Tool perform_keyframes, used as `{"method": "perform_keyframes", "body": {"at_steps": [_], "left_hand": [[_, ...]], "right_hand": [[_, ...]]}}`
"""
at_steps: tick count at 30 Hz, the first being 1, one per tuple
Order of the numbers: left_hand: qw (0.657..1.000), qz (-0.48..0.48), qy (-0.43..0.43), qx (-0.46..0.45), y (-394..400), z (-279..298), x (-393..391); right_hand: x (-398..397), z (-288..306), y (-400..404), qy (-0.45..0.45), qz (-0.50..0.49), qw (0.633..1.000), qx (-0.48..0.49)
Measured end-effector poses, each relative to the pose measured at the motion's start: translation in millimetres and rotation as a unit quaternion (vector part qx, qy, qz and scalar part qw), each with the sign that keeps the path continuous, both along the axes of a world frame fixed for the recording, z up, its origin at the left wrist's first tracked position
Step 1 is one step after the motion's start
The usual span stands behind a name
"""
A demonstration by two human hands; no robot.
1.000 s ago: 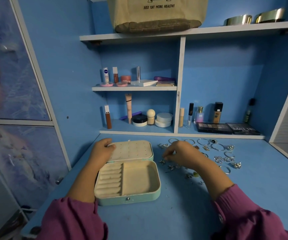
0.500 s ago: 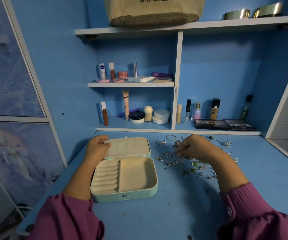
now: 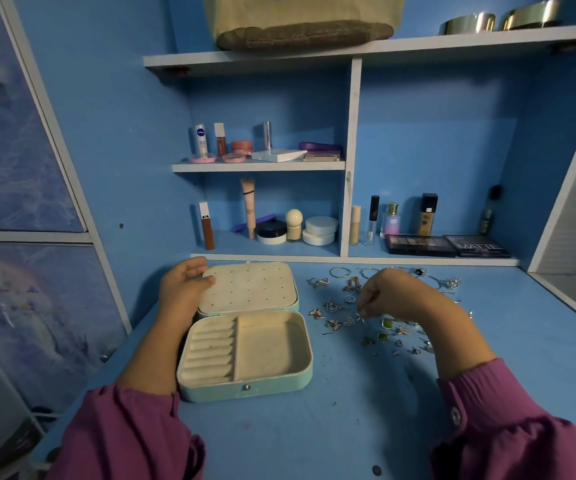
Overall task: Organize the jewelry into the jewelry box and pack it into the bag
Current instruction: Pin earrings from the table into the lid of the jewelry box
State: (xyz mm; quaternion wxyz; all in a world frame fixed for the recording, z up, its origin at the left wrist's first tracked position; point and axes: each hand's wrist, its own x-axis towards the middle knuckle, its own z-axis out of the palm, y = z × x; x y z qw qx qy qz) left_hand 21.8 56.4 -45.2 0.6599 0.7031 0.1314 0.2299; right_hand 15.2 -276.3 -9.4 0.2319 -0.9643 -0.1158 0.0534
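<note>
A mint-green jewelry box (image 3: pixel 245 388) lies open on the blue desk, its cream lid (image 3: pixel 248 287) folded back flat and its compartments bare. My left hand (image 3: pixel 182 289) holds the lid's left edge, thumb on the perforated panel. To the right, loose jewelry (image 3: pixel 335 315) is scattered: rings, earrings, bangles. My right hand (image 3: pixel 383 294) hovers over the pile, its fingertips pinching a small earring just above the desk. A beige canvas bag (image 3: pixel 300 19) sits on the top shelf.
Shelves behind hold cosmetics: tubes and jars (image 3: pixel 279 226), bottles (image 3: pixel 393 220) and two dark eyeshadow palettes (image 3: pixel 449 245). Two metal bowls (image 3: pixel 501 20) stand on the top shelf at right. A patterned cabinet door (image 3: pixel 20 202) borders the desk's left side.
My right hand moved from the near left of the pile to its middle and lifted a small piece. The camera tipped downward. My left hand stayed on the lid.
</note>
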Motion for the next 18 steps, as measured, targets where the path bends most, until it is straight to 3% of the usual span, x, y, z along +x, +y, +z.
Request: {"method": "perform_keyframes", "body": {"at_steps": [5,13,18], "left_hand": [[0.996,-0.016,-0.001,-0.09,7.2,1.5,-2.7],[0.997,-0.039,0.043,-0.055,12.8,4.2,-3.4],[0.996,-0.06,0.038,-0.046,14.2,7.8,-5.0]], "right_hand": [[-2.7,3.9,4.2,-0.041,-0.005,0.997,0.07],[-8.0,0.2,57.8,-0.093,0.024,0.965,0.243],[-0.1,-0.4,116.0,-0.085,0.056,0.956,0.276]]}}
